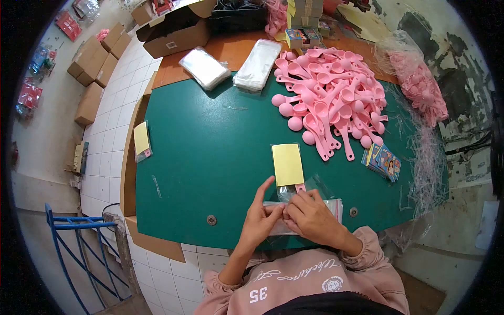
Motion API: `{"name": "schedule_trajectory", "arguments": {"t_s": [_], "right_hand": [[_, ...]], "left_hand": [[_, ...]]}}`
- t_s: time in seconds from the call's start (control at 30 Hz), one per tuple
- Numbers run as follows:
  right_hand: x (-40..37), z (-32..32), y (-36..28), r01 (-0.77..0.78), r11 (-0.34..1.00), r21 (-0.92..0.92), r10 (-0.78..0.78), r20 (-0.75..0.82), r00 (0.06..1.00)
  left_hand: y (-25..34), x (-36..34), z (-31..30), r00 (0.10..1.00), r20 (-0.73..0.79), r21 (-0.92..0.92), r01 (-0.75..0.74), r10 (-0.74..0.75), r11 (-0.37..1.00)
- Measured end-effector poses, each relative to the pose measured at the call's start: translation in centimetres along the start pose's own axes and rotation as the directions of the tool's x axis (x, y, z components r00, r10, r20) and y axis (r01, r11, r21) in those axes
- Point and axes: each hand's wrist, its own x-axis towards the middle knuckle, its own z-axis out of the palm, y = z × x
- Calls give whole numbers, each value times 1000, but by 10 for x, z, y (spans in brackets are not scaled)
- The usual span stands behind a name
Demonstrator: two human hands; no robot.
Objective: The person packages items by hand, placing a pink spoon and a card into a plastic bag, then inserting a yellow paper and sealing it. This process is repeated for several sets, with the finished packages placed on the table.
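A clear plastic bag holding a yellow card (288, 165) and a pink spoon, whose handle end (300, 188) shows below the card, lies at the front middle of the green table. My left hand (258, 217) pinches the bag's lower edge, its index finger stretched up along the left side. My right hand (311, 215) is closed on the same edge, close beside the left thumb. Beneath both hands lies a stack of clear bags (334, 208). The fingertips partly hide the bag's opening.
A heap of pink spoons (336, 94) covers the back right, with picture cards (382, 161) in front. Two stacks of clear bags (205, 68) (258, 65) lie at the back. A packed bag (142, 140) sits at the left edge. Plastic scraps (428, 163) line the right.
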Motion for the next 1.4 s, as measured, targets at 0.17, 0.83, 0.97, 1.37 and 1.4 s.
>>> {"name": "schedule_trajectory", "arguments": {"t_s": [0.17,0.83,0.97,1.37,1.4], "right_hand": [[-3,-24,13,12,949,316,-54,126,990],[-20,-25,31,-271,902,336,309,-64,949],[-15,-8,35,-229,880,416,287,-82,955],[-25,-5,43,-345,509,788,536,23,844],[-27,-1,43,-347,508,789,538,25,843]], "left_hand": [[0,2,-1,996,-78,55,-35,39,998],[3,5,4,999,-5,-181,40,-41,983],[5,-3,-4,999,41,-144,16,-10,990],[13,9,9,961,-18,554,-220,275,803],[14,10,10,960,-18,565,-220,278,796]]}}
